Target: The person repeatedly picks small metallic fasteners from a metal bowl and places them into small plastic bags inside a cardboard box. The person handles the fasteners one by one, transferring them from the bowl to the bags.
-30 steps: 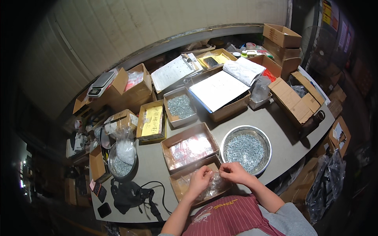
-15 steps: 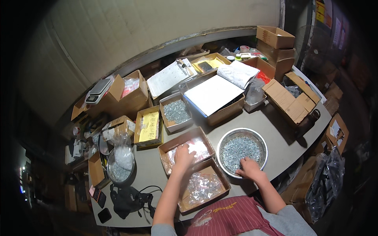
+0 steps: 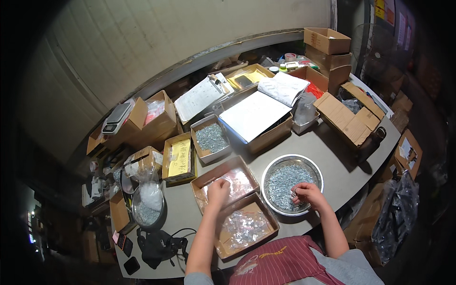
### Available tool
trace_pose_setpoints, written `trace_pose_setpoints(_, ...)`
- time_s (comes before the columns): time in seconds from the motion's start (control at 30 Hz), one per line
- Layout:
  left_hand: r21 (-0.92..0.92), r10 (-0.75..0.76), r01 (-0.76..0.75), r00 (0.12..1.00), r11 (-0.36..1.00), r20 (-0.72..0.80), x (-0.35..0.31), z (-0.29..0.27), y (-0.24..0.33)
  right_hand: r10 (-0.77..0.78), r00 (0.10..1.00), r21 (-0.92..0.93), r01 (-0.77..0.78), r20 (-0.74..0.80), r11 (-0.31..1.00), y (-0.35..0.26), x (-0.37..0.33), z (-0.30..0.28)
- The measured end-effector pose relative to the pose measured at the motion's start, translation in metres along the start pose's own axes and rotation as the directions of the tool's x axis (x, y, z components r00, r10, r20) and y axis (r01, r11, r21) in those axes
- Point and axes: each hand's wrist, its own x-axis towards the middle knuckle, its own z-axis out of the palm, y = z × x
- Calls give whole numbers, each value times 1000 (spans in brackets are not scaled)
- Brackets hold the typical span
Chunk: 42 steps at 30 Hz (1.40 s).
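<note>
My right hand (image 3: 308, 194) is raised over the near right part of a round steel bowl (image 3: 320, 175). Its fingers are pinched together, with a few silvery screws showing at the tips. A heap of small screws (image 3: 287, 183) covers the bottom of the bowl. My left hand (image 3: 218, 192) is over the left side of a shallow cardboard box (image 3: 202, 178) holding clear plastic bags (image 3: 239, 182). Its fingers are curled closed, and whatever they hold is hidden. Nearer me, a second cardboard box (image 3: 274, 231) contains small clear packets with metal parts (image 3: 244, 225).
Behind stand a box of screws (image 3: 210, 137), a yellow-labelled box (image 3: 179, 156) and an open notebook (image 3: 256, 114) on a carton. At left are another bowl (image 3: 164, 209) with a plastic bag, a black pouch (image 3: 159, 247) and a phone (image 3: 131, 265). Cartons (image 3: 354, 118) stand at right.
My right hand has lifted out of the screw heap and closed on a few screws. My left hand has curled its fingers and shifted slightly within the bag box. The view has shifted a little.
</note>
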Motion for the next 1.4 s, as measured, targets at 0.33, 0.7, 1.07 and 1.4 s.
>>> trace_pose_setpoints(0.33,-498,-183,212,977,841,108,-5,-21,-14,37,998,221,-48,56,974,-8,-2,15)
trace_pose_setpoints(0.7,-604,-214,261,965,753,150,-10,-10,-7,31,999,162,-33,11,986,12,10,10)
trace_pose_setpoints(1.07,256,-21,36,998,966,-64,33,11,21,-26,998,82,30,-50,996,33,22,12)
trace_pose_setpoints(1.4,29,-81,82,995,996,-59,34,13,17,-81,992,88,90,-99,992,35,23,16)
